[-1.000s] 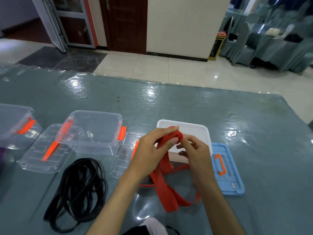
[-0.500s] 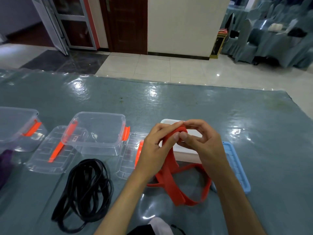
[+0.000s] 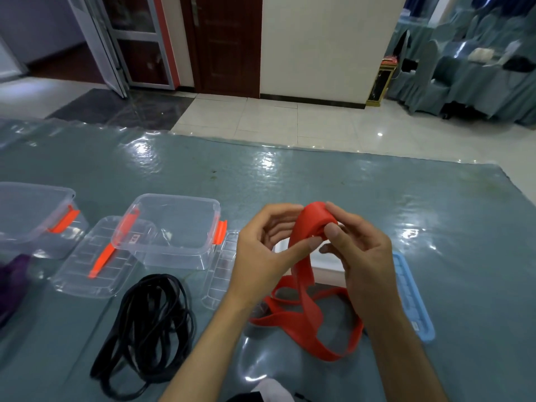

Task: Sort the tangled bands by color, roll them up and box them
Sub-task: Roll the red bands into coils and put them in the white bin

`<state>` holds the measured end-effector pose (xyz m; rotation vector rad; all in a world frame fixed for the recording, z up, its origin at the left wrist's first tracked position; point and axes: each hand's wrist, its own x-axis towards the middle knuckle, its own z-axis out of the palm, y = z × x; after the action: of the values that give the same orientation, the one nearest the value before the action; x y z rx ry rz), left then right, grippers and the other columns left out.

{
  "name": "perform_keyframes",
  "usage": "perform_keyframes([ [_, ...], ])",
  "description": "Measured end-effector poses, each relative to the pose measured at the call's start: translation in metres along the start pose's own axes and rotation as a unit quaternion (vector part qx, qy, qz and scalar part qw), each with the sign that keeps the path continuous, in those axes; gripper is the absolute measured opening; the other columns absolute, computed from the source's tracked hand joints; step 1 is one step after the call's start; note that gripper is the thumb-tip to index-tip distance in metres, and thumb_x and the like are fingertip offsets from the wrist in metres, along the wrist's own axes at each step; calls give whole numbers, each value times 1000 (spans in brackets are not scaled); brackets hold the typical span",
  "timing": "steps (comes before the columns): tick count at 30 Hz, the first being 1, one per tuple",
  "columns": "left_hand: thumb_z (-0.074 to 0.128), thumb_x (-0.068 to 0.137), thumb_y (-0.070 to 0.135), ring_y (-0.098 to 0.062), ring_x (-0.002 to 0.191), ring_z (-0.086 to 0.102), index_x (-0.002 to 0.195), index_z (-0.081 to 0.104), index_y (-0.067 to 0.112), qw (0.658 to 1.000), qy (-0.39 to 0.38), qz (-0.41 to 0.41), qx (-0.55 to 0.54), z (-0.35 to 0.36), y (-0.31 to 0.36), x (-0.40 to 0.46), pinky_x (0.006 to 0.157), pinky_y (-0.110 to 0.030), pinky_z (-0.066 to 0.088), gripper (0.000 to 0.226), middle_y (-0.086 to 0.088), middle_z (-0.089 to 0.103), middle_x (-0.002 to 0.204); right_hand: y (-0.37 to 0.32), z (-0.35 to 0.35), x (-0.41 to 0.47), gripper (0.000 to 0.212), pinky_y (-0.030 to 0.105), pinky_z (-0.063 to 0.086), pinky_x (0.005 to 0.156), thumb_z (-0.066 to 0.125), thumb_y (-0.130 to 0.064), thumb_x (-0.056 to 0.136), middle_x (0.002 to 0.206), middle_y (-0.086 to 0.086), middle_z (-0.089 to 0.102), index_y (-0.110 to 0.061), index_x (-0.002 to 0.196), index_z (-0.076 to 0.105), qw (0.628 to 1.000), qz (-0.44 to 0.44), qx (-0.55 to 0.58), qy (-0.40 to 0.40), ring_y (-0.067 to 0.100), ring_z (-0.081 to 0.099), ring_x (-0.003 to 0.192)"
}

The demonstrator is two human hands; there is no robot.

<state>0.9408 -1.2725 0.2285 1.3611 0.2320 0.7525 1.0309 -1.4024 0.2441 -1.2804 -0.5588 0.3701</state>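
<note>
Near the front edge of the tabletop, the loose tail of the red band (image 3: 307, 323) lies limp, judged soft, light and stretchy. Above it, the left hand (image 3: 266, 256) and right hand (image 3: 359, 256) both pinch the started roll; keep hold there to stop unwinding. The clear box (image 3: 171, 227) stands open farther left.

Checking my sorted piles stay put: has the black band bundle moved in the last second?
No. The black band bundle still lies on the table just in front of the open clear box, the same as before.
</note>
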Motion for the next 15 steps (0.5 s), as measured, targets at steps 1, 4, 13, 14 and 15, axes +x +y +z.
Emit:
perform_keyframes([
  [1,94,72,11,-24,110,74,119,69,18,1000,10,-6,-10,-1,-1,-1,97,-34,57,54,-7,77,112,1,-1,1,30,23,57,74,80,-16,84,96,1,78,-15,114,75,1000,-6,-6,2,13,70,84],
  [4,92,74,14,-21,118,70,128,67,19,1000,-16,-25,1,-9,1,1,106,-37,52,60,-4,77,116,-3,-4,0,31,21,56,70,82,-8,80,97,8,77,-2,109,71,999,-22,-21,-13,14,70,79],
  [13,91,73,6,-29,107,73,112,76,12,991,-121,-53,21,-21,18,14,92,-33,58,42,-4,72,113,-14,-2,-5,30,38,64,78,75,-6,81,107,9,78,-12,110,69,995,-84,-35,-34,29,77,92],
  [14,90,75,8,-27,107,72,110,77,15,993,-111,-42,28,-21,18,13,92,-32,57,38,-3,72,111,-15,-1,-5,32,38,64,79,75,-7,81,108,7,78,-13,111,69,995,-83,-40,-41,27,77,93],
  [15,89,76,12,-25,106,72,109,78,17,994,-97,-32,31,-21,17,12,92,-31,56,35,-2,73,110,-16,-1,-5,33,37,64,80,75,-7,81,109,6,77,-15,112,70,995,-80,-45,-46,26,77,94],
])
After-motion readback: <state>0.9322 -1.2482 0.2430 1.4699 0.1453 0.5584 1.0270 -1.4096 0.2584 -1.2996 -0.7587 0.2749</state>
